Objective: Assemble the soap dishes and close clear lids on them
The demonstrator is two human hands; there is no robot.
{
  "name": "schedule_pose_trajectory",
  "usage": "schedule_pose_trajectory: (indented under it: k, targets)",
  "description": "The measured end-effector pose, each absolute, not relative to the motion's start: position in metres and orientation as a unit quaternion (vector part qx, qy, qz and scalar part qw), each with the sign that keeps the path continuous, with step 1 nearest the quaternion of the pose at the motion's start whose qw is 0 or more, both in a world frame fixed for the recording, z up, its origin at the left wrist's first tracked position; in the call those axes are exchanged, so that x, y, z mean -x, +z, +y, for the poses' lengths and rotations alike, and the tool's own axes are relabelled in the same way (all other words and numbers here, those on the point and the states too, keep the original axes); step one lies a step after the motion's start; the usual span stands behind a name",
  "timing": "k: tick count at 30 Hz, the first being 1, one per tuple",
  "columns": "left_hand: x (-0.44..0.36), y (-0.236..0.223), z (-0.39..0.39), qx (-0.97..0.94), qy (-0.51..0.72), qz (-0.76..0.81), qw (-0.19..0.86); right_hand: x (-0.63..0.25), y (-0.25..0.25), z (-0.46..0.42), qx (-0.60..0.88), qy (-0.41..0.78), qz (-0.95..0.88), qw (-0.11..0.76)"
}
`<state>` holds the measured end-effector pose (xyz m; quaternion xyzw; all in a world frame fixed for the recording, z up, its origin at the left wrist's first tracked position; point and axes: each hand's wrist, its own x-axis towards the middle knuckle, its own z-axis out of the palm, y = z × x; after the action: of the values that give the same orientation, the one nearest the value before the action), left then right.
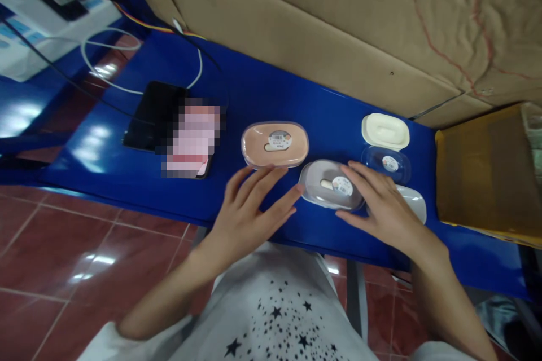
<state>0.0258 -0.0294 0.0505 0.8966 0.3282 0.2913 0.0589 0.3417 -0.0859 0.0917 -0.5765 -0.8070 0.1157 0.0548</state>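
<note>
On the blue table lies a peach oval box (pixel 249 149) with a clear lid and a round label. A grey oval box (pixel 315 172) with a similar clear lid sits to its right, nearer to me. My left hand (pixel 252 208) has its fingers spread, the tips by the near edge of the peach box and the grey box's left end. With fingers apart, my right hand (pixel 383 203) is at the grey box's right end; firm contact cannot be made out. Behind that hand are a clear lid (pixel 372 161) with a label and a partly hidden white oval piece (pixel 415 206).
A cream oval dish (pixel 385 131) lies farther back on the blue table (pixel 271 87). A taped cardboard box (pixel 483 169) stands at the right. To the left are a phone with a blurred screen (pixel 192 141), a black device (pixel 154 113) and cables. Cardboard (pixel 288 17) lines the back.
</note>
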Motion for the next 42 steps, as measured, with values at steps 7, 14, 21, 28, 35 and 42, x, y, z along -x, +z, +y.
schedule_pose_trajectory:
  k: [7,14,21,28,35,42]
  targets:
    - [-0.036,0.068,0.01,-0.913,0.179,0.364,-0.039,-0.378,0.083,-0.015,0.584,0.101,-0.801,0.082]
    - [-0.06,0.085,0.052,-0.918,0.096,0.383,-0.04,-0.386,0.082,0.034,0.616,0.065,-0.778,0.105]
    - [-0.082,0.093,0.087,-0.905,0.089,0.416,-0.008,-0.409,0.111,-0.072,0.669,0.015,-0.722,0.174]
    - [-0.096,0.077,-0.002,-0.943,0.133,0.25,0.172,-0.404,0.067,-0.172,0.79,0.018,-0.56,0.248]
    - [-0.099,0.048,-0.044,-0.935,0.169,0.218,0.223,-0.325,0.067,-0.17,0.742,0.099,-0.586,0.309]
    - [-0.067,0.042,-0.03,-0.923,0.155,0.25,0.249,-0.4,0.066,-0.123,0.73,0.037,-0.665,0.152]
